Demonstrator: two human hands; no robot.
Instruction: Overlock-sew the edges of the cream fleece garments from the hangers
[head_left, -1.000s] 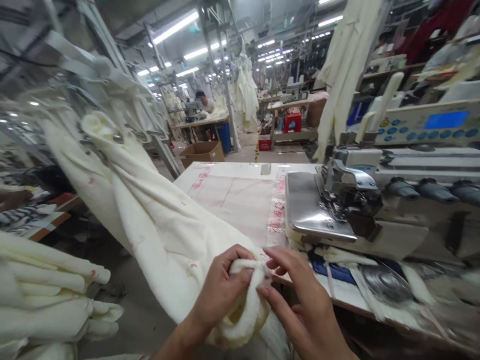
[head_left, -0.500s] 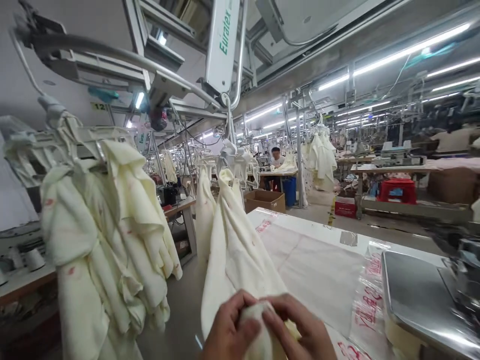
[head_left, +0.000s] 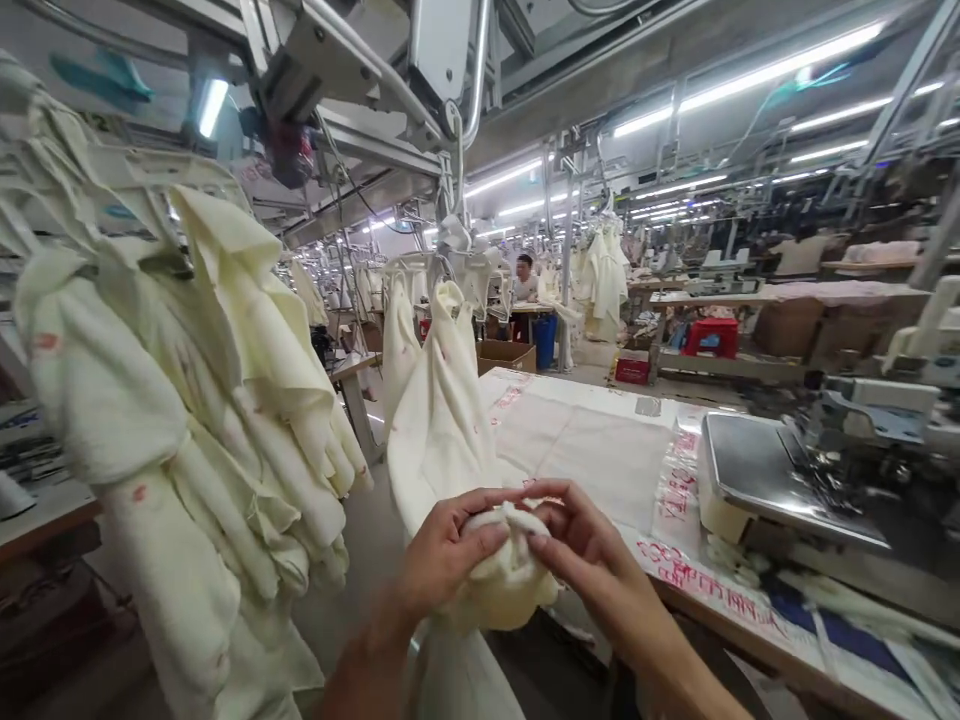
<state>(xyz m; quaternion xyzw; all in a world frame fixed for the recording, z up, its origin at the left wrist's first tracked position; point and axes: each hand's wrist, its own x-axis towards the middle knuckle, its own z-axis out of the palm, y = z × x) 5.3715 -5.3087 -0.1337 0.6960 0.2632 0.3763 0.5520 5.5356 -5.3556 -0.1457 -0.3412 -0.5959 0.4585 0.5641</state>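
A cream garment hangs from a white clip hanger in front of me, and its lower end reaches my hands. My left hand is closed on the left side of a bunched, rolled edge of this fabric. On the other side, my right hand pinches the same edge between thumb and fingers. The cloth bulges below both hands, and its lower part drops toward the floor. Which part of the garment the edge belongs to, I cannot tell.
More cream garments hang close on the left. To the right stands a white worktable with red-lettered plastic, bearing a sewing machine. A cardboard box and a seated person are farther back. Metal rails run overhead.
My view has tilted down and turned right, showing more of the sewing machine. Both hands appear higher in view, still holding the garment's edge, with more fabric showing below them.
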